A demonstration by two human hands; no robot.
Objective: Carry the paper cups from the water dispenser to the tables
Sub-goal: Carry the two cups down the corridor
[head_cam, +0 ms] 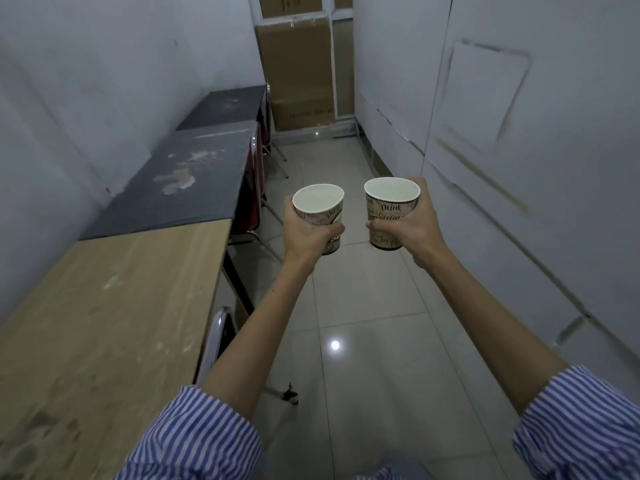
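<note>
I hold two printed paper cups out in front of me over the tiled floor, both upright with liquid inside. My left hand (306, 233) grips the left cup (320, 209) around its lower half. My right hand (414, 223) is closed on the right cup (389, 209), which carries the word "Drink". The cups stand side by side with a small gap between them. A row of tables runs along the left wall: a light wooden table (104, 323) nearest, then a dark grey table (194, 181), then a black one (225, 107).
A narrow tiled aisle (363, 306) runs ahead between the tables and the white wall (519, 133) on the right. Chairs with red seats (254, 188) and metal frames are tucked under the tables. Cardboard boxes (298, 74) block the far end.
</note>
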